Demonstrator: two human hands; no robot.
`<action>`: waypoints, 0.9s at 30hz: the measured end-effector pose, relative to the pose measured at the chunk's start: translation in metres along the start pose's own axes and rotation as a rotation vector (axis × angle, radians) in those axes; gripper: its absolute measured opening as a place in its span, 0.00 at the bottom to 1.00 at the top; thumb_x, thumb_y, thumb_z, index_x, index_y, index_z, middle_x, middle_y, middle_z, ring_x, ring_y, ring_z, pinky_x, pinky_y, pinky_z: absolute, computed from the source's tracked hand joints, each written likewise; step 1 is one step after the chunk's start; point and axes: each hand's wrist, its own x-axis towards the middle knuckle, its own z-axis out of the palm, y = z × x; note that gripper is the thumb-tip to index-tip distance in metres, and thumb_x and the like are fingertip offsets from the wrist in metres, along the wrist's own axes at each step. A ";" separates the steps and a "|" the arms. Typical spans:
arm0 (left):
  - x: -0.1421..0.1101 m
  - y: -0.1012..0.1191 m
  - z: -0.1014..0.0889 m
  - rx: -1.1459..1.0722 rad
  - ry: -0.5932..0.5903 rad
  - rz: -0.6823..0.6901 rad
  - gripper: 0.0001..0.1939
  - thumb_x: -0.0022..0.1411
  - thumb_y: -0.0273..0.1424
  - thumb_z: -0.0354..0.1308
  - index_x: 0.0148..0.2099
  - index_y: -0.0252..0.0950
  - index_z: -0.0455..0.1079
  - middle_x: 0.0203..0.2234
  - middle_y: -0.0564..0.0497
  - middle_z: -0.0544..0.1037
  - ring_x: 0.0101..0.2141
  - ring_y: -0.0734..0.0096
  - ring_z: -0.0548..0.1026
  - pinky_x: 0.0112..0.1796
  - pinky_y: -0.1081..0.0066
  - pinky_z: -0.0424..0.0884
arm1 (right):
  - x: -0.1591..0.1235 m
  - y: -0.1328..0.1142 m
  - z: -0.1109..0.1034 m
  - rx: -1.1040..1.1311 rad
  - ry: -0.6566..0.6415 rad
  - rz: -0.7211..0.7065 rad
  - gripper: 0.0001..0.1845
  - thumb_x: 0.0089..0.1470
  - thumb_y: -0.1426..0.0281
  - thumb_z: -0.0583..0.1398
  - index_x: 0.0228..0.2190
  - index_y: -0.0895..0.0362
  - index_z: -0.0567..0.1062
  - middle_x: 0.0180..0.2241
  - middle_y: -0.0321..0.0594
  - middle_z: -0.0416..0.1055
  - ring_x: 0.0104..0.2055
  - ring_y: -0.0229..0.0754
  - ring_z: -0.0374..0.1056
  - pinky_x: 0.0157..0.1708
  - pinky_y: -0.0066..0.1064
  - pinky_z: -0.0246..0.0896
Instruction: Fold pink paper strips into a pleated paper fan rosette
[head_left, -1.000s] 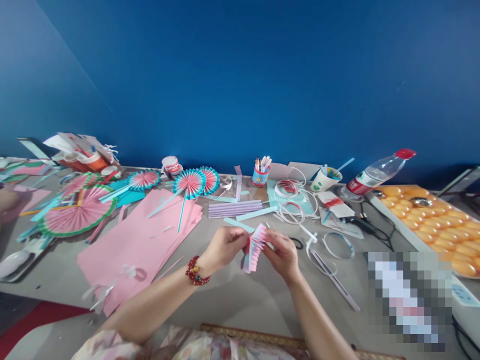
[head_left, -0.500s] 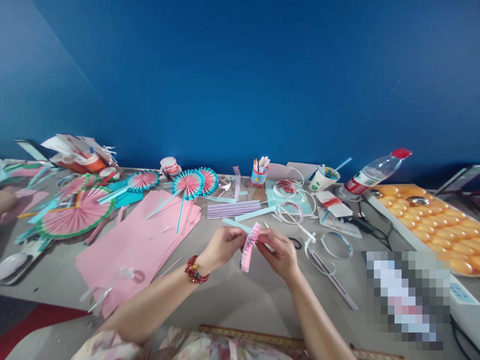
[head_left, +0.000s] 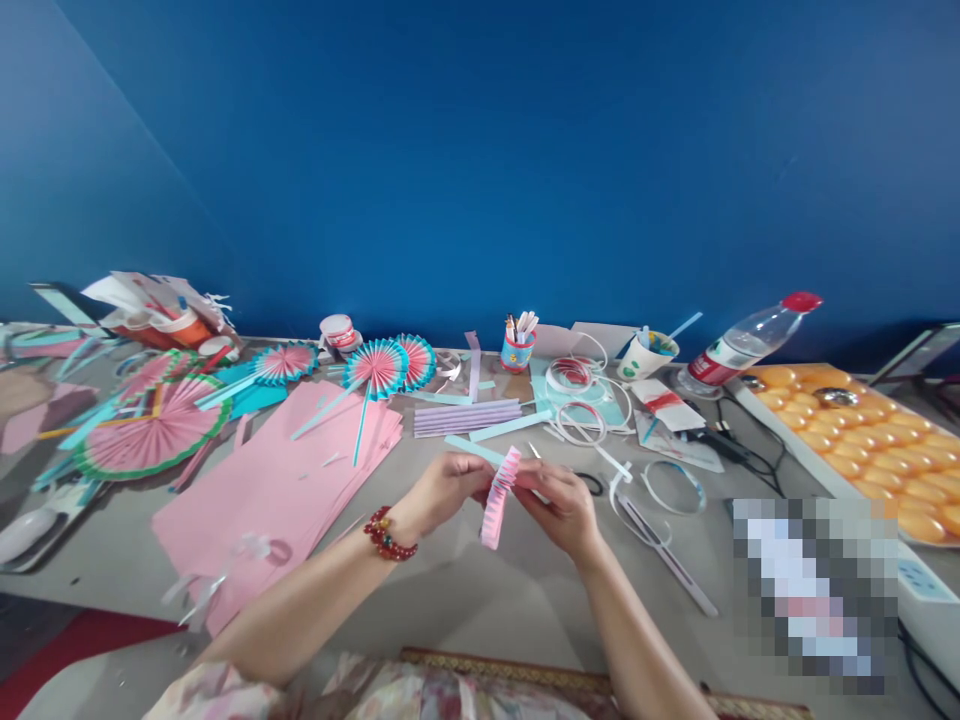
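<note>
Between my two hands, above the table, is a strip of pink pleated paper [head_left: 496,510] with pale blue along its folds, standing on edge and slightly curved. My left hand [head_left: 454,487], with a red bead bracelet on the wrist, pinches its upper part from the left. My right hand [head_left: 561,500] grips the same upper part from the right, fingers bent around it. The lower end of the pleats hangs free. Just beyond the hands lie pale blue paper strips [head_left: 510,426] and a stack of folded lilac strips [head_left: 465,418].
Pink paper sheets [head_left: 247,480] and pleated paper fans [head_left: 376,367] lie to the left. A pen cup [head_left: 518,350], coils of white tape [head_left: 577,378], a paper cup [head_left: 646,357] and a bottle [head_left: 742,345] stand behind. Another person's hand [head_left: 21,393] shows at far left.
My hands and the pleated paper stay almost in place, the paper tilting very slightly. The other person's hand at far left has shifted a little, with pink paper near it.
</note>
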 end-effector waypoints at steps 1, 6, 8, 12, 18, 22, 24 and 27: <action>0.000 0.000 0.000 -0.012 -0.010 -0.011 0.15 0.53 0.39 0.62 0.26 0.32 0.72 0.22 0.51 0.72 0.27 0.71 0.68 0.33 0.71 0.67 | 0.000 0.000 0.000 0.006 -0.005 0.005 0.12 0.59 0.77 0.58 0.40 0.51 0.77 0.36 0.41 0.80 0.36 0.41 0.77 0.36 0.30 0.72; 0.000 -0.001 -0.004 -0.067 -0.044 -0.088 0.12 0.53 0.37 0.62 0.27 0.32 0.73 0.21 0.51 0.72 0.27 0.71 0.69 0.35 0.70 0.68 | -0.001 0.001 0.000 0.027 -0.024 0.034 0.10 0.60 0.74 0.58 0.38 0.51 0.78 0.36 0.41 0.80 0.36 0.42 0.77 0.36 0.30 0.72; 0.002 -0.002 -0.006 -0.094 -0.060 -0.113 0.12 0.52 0.37 0.62 0.27 0.31 0.73 0.22 0.51 0.72 0.27 0.71 0.69 0.34 0.70 0.68 | -0.001 0.001 0.001 0.036 -0.026 0.042 0.10 0.60 0.75 0.58 0.38 0.51 0.78 0.37 0.41 0.80 0.37 0.41 0.77 0.37 0.30 0.72; 0.003 -0.005 -0.008 -0.158 -0.060 -0.158 0.11 0.50 0.35 0.64 0.27 0.31 0.73 0.21 0.53 0.71 0.25 0.74 0.68 0.33 0.71 0.67 | -0.001 0.001 0.002 0.030 -0.029 0.046 0.11 0.59 0.75 0.58 0.38 0.51 0.78 0.37 0.41 0.80 0.37 0.41 0.77 0.37 0.29 0.72; 0.002 -0.008 -0.010 -0.226 -0.076 -0.189 0.11 0.49 0.35 0.64 0.25 0.31 0.72 0.19 0.55 0.69 0.22 0.77 0.65 0.30 0.73 0.63 | 0.000 0.001 0.002 0.014 -0.059 0.056 0.10 0.60 0.75 0.57 0.37 0.52 0.78 0.36 0.42 0.80 0.37 0.41 0.77 0.38 0.30 0.72; 0.003 -0.010 -0.012 -0.259 -0.080 -0.208 0.11 0.48 0.35 0.65 0.25 0.32 0.72 0.19 0.55 0.69 0.22 0.77 0.65 0.29 0.74 0.62 | 0.000 0.000 0.002 0.015 -0.066 0.041 0.10 0.60 0.75 0.57 0.38 0.52 0.78 0.36 0.42 0.79 0.37 0.41 0.77 0.38 0.30 0.72; 0.004 -0.011 -0.014 -0.269 -0.093 -0.218 0.11 0.47 0.35 0.66 0.25 0.32 0.72 0.19 0.55 0.69 0.22 0.77 0.65 0.28 0.74 0.62 | 0.000 0.000 0.002 0.020 -0.073 0.040 0.10 0.60 0.74 0.57 0.38 0.52 0.77 0.36 0.42 0.79 0.37 0.41 0.77 0.37 0.30 0.72; 0.005 -0.013 -0.017 -0.287 -0.119 -0.239 0.11 0.46 0.35 0.66 0.26 0.31 0.72 0.19 0.54 0.69 0.21 0.77 0.65 0.27 0.74 0.63 | -0.001 0.000 0.002 0.032 -0.086 0.042 0.10 0.60 0.75 0.57 0.38 0.52 0.77 0.36 0.42 0.79 0.38 0.41 0.76 0.38 0.30 0.72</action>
